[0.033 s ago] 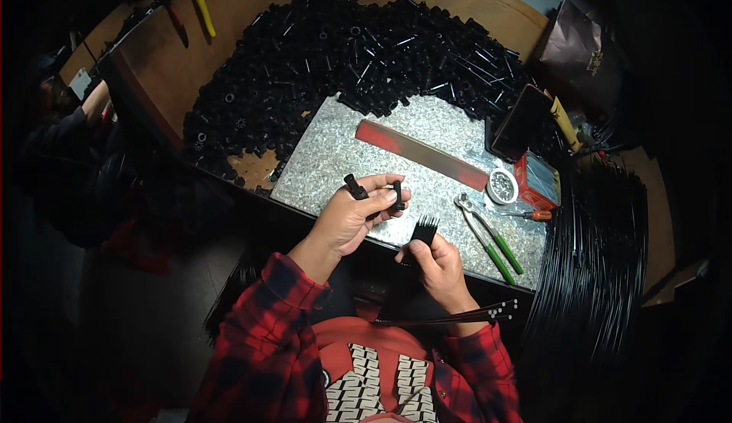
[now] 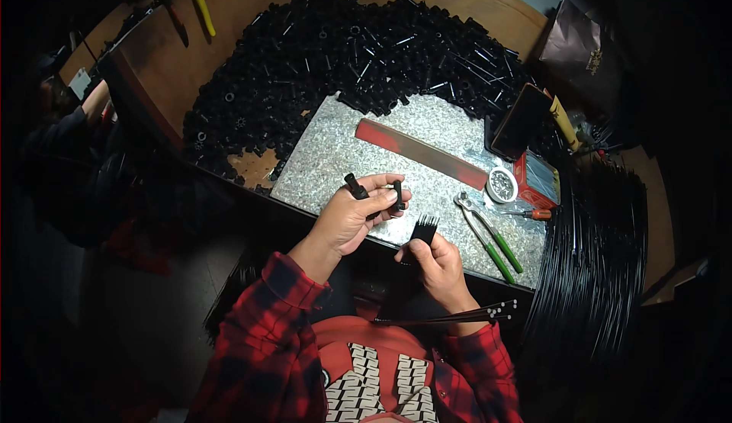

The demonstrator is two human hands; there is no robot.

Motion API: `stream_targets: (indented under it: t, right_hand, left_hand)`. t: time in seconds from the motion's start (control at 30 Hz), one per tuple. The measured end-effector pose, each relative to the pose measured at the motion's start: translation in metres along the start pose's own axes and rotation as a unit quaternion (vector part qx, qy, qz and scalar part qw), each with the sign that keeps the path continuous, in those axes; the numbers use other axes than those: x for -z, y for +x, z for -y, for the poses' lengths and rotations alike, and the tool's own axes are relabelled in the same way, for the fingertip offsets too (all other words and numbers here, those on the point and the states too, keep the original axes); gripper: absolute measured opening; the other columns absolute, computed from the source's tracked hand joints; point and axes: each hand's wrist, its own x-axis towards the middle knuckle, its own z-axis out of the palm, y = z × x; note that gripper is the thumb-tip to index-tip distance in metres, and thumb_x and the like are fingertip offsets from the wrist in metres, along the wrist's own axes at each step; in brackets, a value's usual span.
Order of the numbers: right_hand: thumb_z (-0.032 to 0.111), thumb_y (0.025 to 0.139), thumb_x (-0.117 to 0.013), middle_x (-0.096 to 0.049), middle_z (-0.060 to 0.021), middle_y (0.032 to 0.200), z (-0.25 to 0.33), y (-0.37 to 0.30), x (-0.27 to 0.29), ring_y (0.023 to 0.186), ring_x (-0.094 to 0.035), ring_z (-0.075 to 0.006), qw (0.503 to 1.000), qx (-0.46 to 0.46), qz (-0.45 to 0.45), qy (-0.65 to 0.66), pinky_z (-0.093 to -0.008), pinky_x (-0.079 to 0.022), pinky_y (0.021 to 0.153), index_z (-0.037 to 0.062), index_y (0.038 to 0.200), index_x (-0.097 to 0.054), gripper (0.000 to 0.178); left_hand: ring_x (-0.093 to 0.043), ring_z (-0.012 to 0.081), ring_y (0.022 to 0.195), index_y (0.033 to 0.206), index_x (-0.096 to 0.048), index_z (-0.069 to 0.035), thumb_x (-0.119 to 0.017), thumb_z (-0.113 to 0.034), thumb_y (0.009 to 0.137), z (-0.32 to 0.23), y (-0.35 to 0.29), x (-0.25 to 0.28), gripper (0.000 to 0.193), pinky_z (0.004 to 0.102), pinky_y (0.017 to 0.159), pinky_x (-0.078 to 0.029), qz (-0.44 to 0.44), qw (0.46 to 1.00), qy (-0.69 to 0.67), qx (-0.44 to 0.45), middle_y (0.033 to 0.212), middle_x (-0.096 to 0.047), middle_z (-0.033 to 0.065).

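My left hand (image 2: 343, 221) is closed around small black plastic tubes. One flared tube (image 2: 356, 187) sticks up beside the thumb, and a shorter tube (image 2: 398, 196) is pinched at the fingertips. To its right, my right hand (image 2: 438, 266) grips a flat, fanned bundle of thin black rods (image 2: 424, 230) with silvery tips, held just over the bench's near edge. The two hands are apart. Below the right wrist, black rods with pale round ends (image 2: 499, 312) stick out sideways; whether they belong to the same bundle I cannot tell.
A speckled board (image 2: 316, 164) carries a reddish bar (image 2: 419, 154), green-handled pincers (image 2: 488, 238), a white cup (image 2: 502, 186), a red box (image 2: 537, 181) and a screwdriver (image 2: 536, 215). Behind lies a heap of black tubes (image 2: 343, 49). Long black rods (image 2: 591, 255) hang at right; a phone (image 2: 521, 122) leans nearby.
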Motion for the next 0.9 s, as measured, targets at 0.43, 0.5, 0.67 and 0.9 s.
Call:
stream_targets:
  t: [0.43,0.5,0.67,0.9]
  right_hand:
    - [0.013,0.095,-0.051,-0.066,-0.0034,0.08,0.01,-0.005,-0.007,0.072,-0.059,-0.0092,0.999,0.014,0.021,-0.031,-0.0236,-0.047,0.067,-0.0003,0.093,-0.061,0.017]
    - [0.013,0.095,-0.052,-0.066,-0.0033,0.079,0.01,-0.005,-0.007,0.072,-0.059,-0.0092,0.999,0.009,0.019,-0.025,-0.0237,-0.047,0.067,-0.0004,0.094,-0.061,0.016]
    - [0.015,0.096,-0.051,-0.066,-0.0035,0.08,0.01,-0.006,-0.006,0.072,-0.059,-0.0092,0.999,0.003,0.024,-0.034,-0.0236,-0.047,0.067,-0.0003,0.094,-0.062,0.019]
    - [0.018,0.097,-0.049,-0.066,-0.0036,0.08,0.008,-0.005,-0.008,0.073,-0.059,-0.0094,0.999,0.018,0.02,-0.047,-0.0242,-0.047,0.067,-0.0002,0.095,-0.062,0.022]
  left_hand:
    - [-0.062,0.0125,0.094,0.121,-0.053,0.002,-0.062,-0.007,0.088,0.009,-0.01,-0.013,0.035,0.0239,0.081,-0.049,0.007,0.999,0.014,-0.049,0.106,-0.064,0.0103]
    - [-0.061,0.0112,0.095,0.122,-0.053,0.001,-0.063,-0.007,0.087,0.013,-0.008,-0.013,0.037,0.0229,0.079,-0.049,0.012,0.997,0.01,-0.078,0.106,-0.064,0.0091]
    - [-0.061,0.0133,0.095,0.124,-0.053,0.001,-0.06,-0.009,0.09,0.008,-0.01,-0.008,0.036,0.0237,0.08,-0.048,0.017,0.999,0.018,-0.034,0.106,-0.063,0.009]
    - [-0.061,0.0157,0.095,0.125,-0.052,0.001,-0.057,-0.011,0.092,0.004,-0.011,-0.008,0.036,0.0271,0.082,-0.048,0.007,1.0,0.006,-0.025,0.106,-0.063,0.0106]
